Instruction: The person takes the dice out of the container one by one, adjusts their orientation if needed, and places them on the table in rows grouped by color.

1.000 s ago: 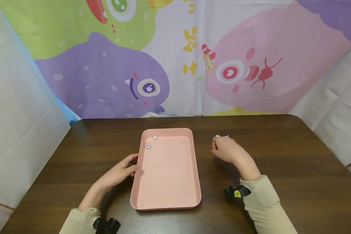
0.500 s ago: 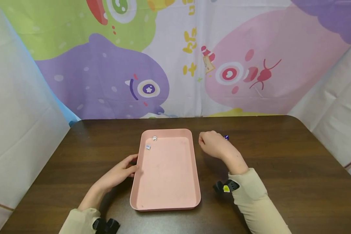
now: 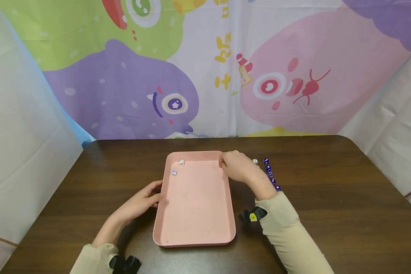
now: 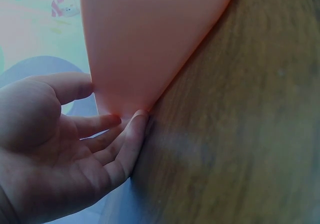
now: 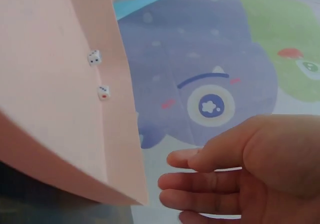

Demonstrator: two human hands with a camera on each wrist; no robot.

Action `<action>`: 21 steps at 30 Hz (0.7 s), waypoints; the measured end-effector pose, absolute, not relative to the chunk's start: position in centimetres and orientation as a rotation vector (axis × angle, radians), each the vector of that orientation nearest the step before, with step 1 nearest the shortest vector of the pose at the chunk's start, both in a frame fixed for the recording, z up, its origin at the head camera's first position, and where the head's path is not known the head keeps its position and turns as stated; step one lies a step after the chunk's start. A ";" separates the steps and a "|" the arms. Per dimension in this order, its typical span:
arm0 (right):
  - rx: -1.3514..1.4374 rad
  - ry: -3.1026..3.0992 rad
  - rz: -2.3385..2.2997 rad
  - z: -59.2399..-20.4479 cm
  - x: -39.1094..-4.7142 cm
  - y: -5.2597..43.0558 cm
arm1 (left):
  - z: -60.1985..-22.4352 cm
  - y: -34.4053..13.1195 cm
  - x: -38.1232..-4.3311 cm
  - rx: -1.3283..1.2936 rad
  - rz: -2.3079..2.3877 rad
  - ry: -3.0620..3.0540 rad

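A shallow pink tray (image 3: 195,205) lies on the brown table, with two white dice, one die (image 3: 182,162) above another die (image 3: 174,172), near its far left corner. My left hand (image 3: 137,203) touches the tray's left side; in the left wrist view its fingers (image 4: 102,126) rest against the outer wall. My right hand (image 3: 239,167) is at the tray's far right corner. Thumb and index finger (image 5: 180,159) come together in the right wrist view, the other fingers loosely bent. Anything between them is hidden.
Right of the tray, a slanting row of several blue dice (image 3: 270,174) lies partly behind the right forearm. A white die (image 3: 255,161) shows beside the row. A cartoon-printed cloth (image 3: 205,68) hangs behind the table.
My right hand has moved left from the dice to the tray's right edge, uncovering the blue row and a white die. The left hand and tray have stayed put.
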State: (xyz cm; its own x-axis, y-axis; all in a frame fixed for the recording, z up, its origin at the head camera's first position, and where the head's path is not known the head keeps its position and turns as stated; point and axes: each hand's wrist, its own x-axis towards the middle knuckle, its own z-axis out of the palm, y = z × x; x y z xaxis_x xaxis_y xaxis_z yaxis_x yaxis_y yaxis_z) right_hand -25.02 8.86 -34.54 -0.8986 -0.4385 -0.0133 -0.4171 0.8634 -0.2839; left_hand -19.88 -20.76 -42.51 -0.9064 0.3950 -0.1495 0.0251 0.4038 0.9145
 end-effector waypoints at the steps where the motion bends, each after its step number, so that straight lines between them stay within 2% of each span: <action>1: -0.678 2.961 -0.408 -34.6 -25.1 8.6 | -42.5 -20.8 -19.9 0.367 1.506 2.322; 21: -0.864 3.009 -0.361 -35.4 -25.9 3.9 | -42.2 -20.9 -19.7 0.392 1.525 2.306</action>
